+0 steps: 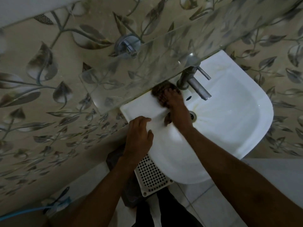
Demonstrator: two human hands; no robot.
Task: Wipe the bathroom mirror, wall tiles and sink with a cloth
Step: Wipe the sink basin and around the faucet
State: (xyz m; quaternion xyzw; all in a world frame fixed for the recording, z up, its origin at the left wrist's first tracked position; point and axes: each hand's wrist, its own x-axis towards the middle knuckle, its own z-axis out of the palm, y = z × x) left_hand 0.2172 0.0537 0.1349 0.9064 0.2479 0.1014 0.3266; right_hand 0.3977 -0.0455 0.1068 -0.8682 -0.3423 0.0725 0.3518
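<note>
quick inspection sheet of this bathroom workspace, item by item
surface: white sink, its back ledge being wiped beside the tap.
job's things: dark cloth under the right hand; leaf-patterned wall tiles; mirror not clearly seen.
clutter: white perforated basket below the sink; glass shelf above it.
grip: right hand presses the cloth on the ledge; left hand holds the sink's front rim.
cables: blue hose at lower left.
surroundings: wall valve; pale floor tiles.
</note>
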